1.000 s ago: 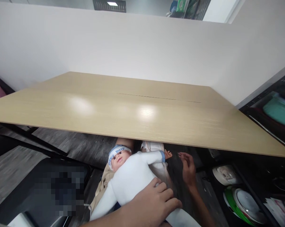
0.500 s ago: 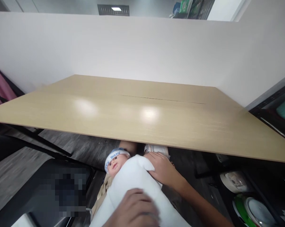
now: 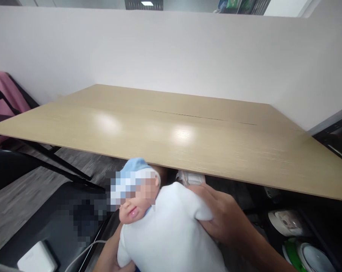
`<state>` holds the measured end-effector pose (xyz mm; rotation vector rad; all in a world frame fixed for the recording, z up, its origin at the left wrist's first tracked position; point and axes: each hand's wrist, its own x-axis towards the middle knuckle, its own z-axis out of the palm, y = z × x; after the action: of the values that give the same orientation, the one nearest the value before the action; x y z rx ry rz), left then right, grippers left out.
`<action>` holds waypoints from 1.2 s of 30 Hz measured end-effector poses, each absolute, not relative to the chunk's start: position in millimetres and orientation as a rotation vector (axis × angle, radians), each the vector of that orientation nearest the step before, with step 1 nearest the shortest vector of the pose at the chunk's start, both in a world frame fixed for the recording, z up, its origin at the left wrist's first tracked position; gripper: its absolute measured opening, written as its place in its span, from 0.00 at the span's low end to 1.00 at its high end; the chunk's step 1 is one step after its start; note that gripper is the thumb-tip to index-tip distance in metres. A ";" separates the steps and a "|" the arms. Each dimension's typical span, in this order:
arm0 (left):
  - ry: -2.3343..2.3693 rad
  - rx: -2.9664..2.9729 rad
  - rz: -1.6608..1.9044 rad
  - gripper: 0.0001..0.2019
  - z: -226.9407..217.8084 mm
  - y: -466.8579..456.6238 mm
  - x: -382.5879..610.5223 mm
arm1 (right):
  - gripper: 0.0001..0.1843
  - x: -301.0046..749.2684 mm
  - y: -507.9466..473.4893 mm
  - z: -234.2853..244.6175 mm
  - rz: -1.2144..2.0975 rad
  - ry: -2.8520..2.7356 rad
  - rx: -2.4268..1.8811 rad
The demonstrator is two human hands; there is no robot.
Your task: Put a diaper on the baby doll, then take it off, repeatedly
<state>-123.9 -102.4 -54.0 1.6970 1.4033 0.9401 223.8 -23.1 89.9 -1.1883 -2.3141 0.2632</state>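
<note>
A baby doll (image 3: 171,226) with a soft white body and a blue-and-white cap (image 3: 137,166) is held up in front of me, below the table's near edge. Its head leans to the left, and part of it is pixelated. My right hand (image 3: 219,209) grips the doll's side by its white arm, the fingertips partly behind the body. At the lower left, my left hand (image 3: 115,253) curls round the other arm, with some fingers hidden under the doll.
A light wooden table (image 3: 171,128) spans the view before a white wall (image 3: 159,53). To my left, a black chair (image 3: 54,219) bears a white charger-like block (image 3: 37,258) with a cable. Round containers (image 3: 307,257) sit at the lower right, beneath the table's level.
The doll has been lifted nearer and turned more upright. My left hand has gone from on top of its white body to its left side; the right hand now grips its arm side.
</note>
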 end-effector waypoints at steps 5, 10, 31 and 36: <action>1.224 1.972 0.737 0.21 33.1 -10.9 -125.0 | 0.19 262.9 -27.7 141.3 0.233 -2.216 -1.461; 1.131 2.233 0.671 0.21 83.6 105.1 -91.9 | 0.16 293.5 17.6 140.1 0.133 -2.001 -1.813; 1.363 2.186 0.497 0.28 61.0 258.3 -94.7 | 0.20 360.6 129.7 60.4 0.182 -1.943 -1.793; 1.390 2.179 0.597 0.33 54.8 324.0 -78.9 | 0.26 367.0 198.7 61.7 0.204 -1.942 -1.851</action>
<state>-78.9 324.0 54.8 2.1786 1.3902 0.5973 367.0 198.7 61.7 -1.8507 -1.9423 0.2045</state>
